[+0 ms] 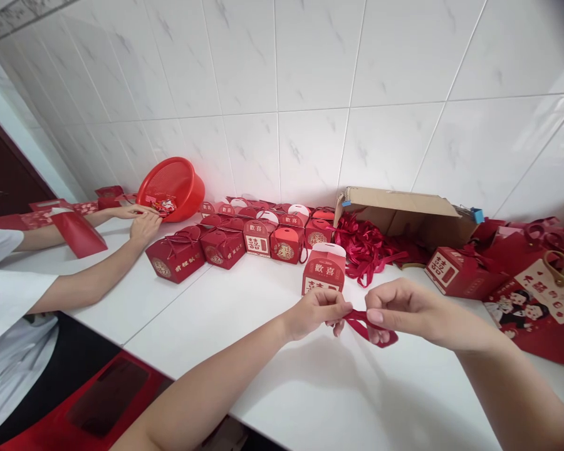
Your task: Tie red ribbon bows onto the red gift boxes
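A dark red ribbon (363, 327) is stretched between my two hands above the white table. My left hand (317, 311) pinches one part of it between thumb and fingers. With thumb and curled fingers, my right hand (399, 310) grips the ribbon a little to the right, and a loop hangs below. Just behind my left hand stands a red gift box (323, 269) with a white-edged top tab and gold lettering; its lower part is hidden by the hand. A tangled heap of red ribbons (361, 241) lies behind my right hand.
Several filled-out red boxes (223, 245) stand in rows by the tiled wall. A cardboard carton (402, 203) and red gift bags (536, 307) are at the right. On the left, a co-worker's hands (143, 222) reach to a tilted red basin (188, 188) holding small packets.
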### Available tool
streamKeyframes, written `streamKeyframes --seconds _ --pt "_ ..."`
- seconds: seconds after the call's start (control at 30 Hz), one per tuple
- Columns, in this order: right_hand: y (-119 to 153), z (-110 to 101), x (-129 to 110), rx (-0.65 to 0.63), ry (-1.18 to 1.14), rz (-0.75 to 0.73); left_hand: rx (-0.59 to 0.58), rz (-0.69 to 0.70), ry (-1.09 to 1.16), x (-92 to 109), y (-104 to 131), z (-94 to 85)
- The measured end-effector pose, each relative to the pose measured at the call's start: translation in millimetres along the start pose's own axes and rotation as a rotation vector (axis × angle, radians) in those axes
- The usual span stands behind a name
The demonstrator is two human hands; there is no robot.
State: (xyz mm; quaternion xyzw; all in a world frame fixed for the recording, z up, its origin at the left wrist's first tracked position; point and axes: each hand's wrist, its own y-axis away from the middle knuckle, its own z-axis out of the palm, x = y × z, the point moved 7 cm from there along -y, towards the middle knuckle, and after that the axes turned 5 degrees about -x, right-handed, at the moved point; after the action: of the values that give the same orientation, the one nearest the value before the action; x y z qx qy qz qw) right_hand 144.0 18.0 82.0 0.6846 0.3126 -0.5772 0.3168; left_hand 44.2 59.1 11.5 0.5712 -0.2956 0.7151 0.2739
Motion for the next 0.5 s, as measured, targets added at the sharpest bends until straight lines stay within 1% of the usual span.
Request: streamKeyframes --seconds 0.1,0.17,0.3,0.37,0.4,0.43,0.5 --pt "6.2 -3.4 1.2 -0.025 -0.077 -0.050 0.045 0.016 -0.009 1.1 -1.3 -5.1" --pt "10.9 -8.2 -3.4 -0.012 -0.129 -0.146 0.070 0.026 -0.008 1.9 -1.9 -9.0" --pt "24.3 -22.7 -21.5 0.082 -0.211 -0.397 0.105 0.029 0.010 1.5 -2.5 -16.2" --pt "32.9 -32.4 -31.6 0.166 -0.283 -0.518 0.116 0.027 0.023 0.8 -2.9 -18.9" --pt "37.7 -38.6 -36.0 0.231 -0.327 -0.574 0.121 0.027 0.029 0.6 -3.1 -20.0" --pt "43.0 -45.8 -39.4 0.318 -0.374 -0.625 0.125 0.029 0.033 0.6 -3.3 -20.9" --pt "55.9 -60.1 -44.7 0.535 -0.422 -0.708 0.133 0.033 0.038 1.1 -3.8 -21.9"
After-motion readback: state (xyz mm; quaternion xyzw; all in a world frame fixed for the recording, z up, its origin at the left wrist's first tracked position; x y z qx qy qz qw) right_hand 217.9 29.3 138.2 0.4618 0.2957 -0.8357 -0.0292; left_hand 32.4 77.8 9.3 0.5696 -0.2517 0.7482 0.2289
